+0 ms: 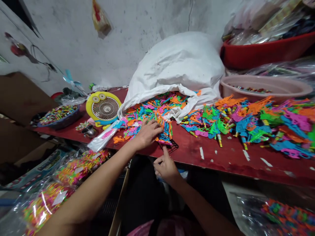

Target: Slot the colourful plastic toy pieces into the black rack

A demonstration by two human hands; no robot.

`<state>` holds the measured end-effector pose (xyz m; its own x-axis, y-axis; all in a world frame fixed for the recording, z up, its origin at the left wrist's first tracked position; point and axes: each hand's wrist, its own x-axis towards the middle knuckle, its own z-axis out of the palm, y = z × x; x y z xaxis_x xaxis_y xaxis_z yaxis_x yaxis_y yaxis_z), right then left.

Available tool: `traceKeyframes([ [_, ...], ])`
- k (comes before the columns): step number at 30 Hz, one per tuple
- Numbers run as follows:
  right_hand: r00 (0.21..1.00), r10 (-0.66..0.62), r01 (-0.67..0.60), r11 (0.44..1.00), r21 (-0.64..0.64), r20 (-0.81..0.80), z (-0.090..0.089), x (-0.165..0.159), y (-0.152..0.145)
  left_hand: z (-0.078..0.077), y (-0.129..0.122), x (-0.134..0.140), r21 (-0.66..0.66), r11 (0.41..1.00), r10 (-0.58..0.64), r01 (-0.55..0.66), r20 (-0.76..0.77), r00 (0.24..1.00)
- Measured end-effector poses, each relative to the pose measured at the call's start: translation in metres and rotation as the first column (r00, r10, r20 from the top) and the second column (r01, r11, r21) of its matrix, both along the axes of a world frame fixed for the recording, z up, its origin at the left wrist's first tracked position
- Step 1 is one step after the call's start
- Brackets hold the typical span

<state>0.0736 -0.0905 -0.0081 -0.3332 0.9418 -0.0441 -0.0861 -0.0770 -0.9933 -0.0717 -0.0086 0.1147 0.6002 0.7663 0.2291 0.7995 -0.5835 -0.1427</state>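
My left hand (149, 133) lies back-up over the front of a heap of bright plastic pieces (157, 109), its fingers curved round a bunch of upright pieces (168, 129) near the table edge. Just below, my right hand (167, 168) points its index finger up at the pink bottom of that bunch; its other fingers are curled, with nothing visible in them. Under the bunch lies a small black grid (173, 146). The heap spills from the mouth of a big white sack (177, 62). My left fingertips are partly hidden among the pieces.
More toy-like plastic pieces (256, 121) cover the red table (192, 157) to the right, before a pink basin (265, 87). A yellow fan (105, 109), a metal cup (90, 132) and a full bowl (59, 116) stand left. Filled clear bags (49, 200) lie below.
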Motion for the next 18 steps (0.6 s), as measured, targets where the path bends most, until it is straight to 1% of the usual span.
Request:
traceKeyframes([
  [2, 0.997, 0.061, -0.061, 0.998, -0.012, 0.041, -0.003, 0.003, -0.005, -0.007, -0.012, -0.006, 0.069, 0.997, 0.042, -0.046, 0.059, 0.997],
  [3, 0.995, 0.082, -0.08, 0.996, -0.03, 0.058, -0.003, 0.008, -0.005, -0.014, -0.02, -0.008, 0.11, 0.991, 0.069, -0.082, 0.116, 0.991],
  [5, 0.99, 0.084, -0.079, 0.996, -0.046, 0.115, -0.002, 0.024, -0.003, -0.035, -0.042, -0.009, 0.188, 0.965, 0.123, -0.183, 0.292, 0.948],
  [6, 0.982, 0.059, -0.056, 0.998, -0.024, 0.177, 0.0, 0.035, 0.001, -0.048, -0.053, -0.008, 0.237, 0.933, 0.148, -0.27, 0.43, 0.891],
  [7, 0.966, -0.018, 0.007, 0.999, 0.043, 0.26, 0.003, 0.045, 0.007, -0.062, -0.064, -0.006, 0.26, 0.892, 0.167, -0.37, 0.57, 0.805],
  [8, 0.939, -0.123, 0.072, 0.983, 0.166, 0.321, 0.006, 0.056, 0.014, -0.076, -0.074, -0.002, 0.246, 0.859, 0.18, -0.45, 0.676, 0.714],
  [9, 0.9, -0.227, 0.12, 0.95, 0.289, 0.373, 0.009, 0.065, 0.022, -0.088, -0.081, 0.004, 0.192, 0.851, 0.205, -0.489, 0.735, 0.646],
  [10, 0.846, -0.334, 0.152, 0.898, 0.412, 0.415, 0.012, 0.071, 0.031, -0.099, -0.086, 0.011, 0.112, 0.874, 0.241, -0.474, 0.746, 0.62],
  [12, 0.734, -0.45, 0.066, 0.793, 0.606, 0.508, 0.017, 0.077, 0.048, -0.112, -0.087, 0.026, -0.011, 0.887, 0.313, -0.461, 0.748, 0.585],
  [14, 0.617, -0.515, -0.065, 0.72, 0.691, 0.595, 0.018, 0.072, 0.057, -0.117, -0.08, 0.038, -0.081, 0.876, 0.366, -0.476, 0.753, 0.546],
  [16, 0.518, -0.554, -0.165, 0.683, 0.712, 0.651, 0.016, 0.061, 0.056, -0.119, -0.069, 0.043, -0.13, 0.854, 0.402, -0.503, 0.779, 0.481],
  [18, 0.458, -0.59, -0.225, 0.647, 0.729, 0.665, 0.011, 0.049, 0.044, -0.122, -0.062, 0.038, -0.183, 0.839, 0.422, -0.513, 0.813, 0.401],
])
